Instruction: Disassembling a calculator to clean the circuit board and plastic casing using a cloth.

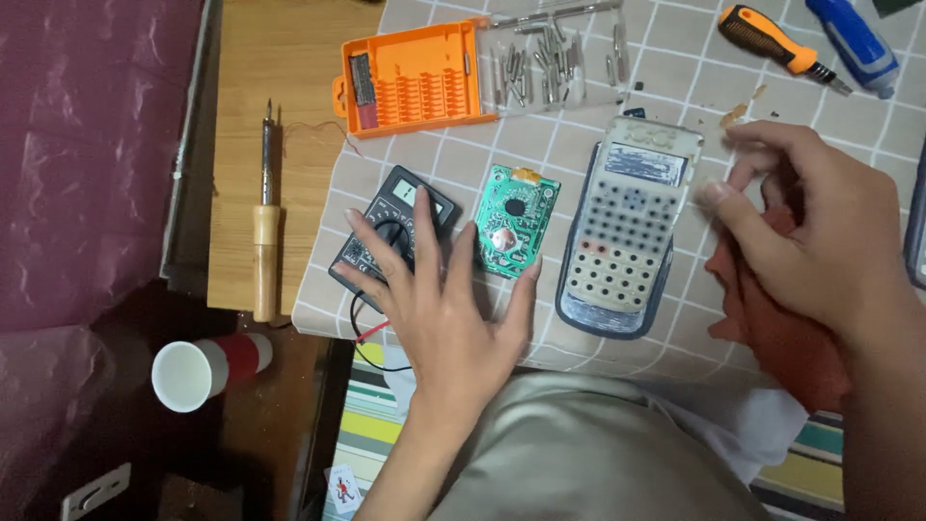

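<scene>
Resting left hand [439, 304] flat, fingers spread, apparently touching multimeter [394, 232].

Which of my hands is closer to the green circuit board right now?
Left. Your left hand lies flat with its fingertips at the green circuit board; your right hand is off past the calculator, over a red cloth.

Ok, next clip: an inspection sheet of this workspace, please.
Surface: checked cloth over a wooden board.
Job's things: green circuit board, calculator shell, multimeter.
Clutter: orange bit case with loose bits, two screwdrivers, soldering iron, paper cup.
Grippers: left hand spread flat, fingers on the multimeter and by the circuit board; right hand holds an orange-red cloth beside the calculator shell.
Cables: red and black leads.
Surroundings: striped mat.
</scene>
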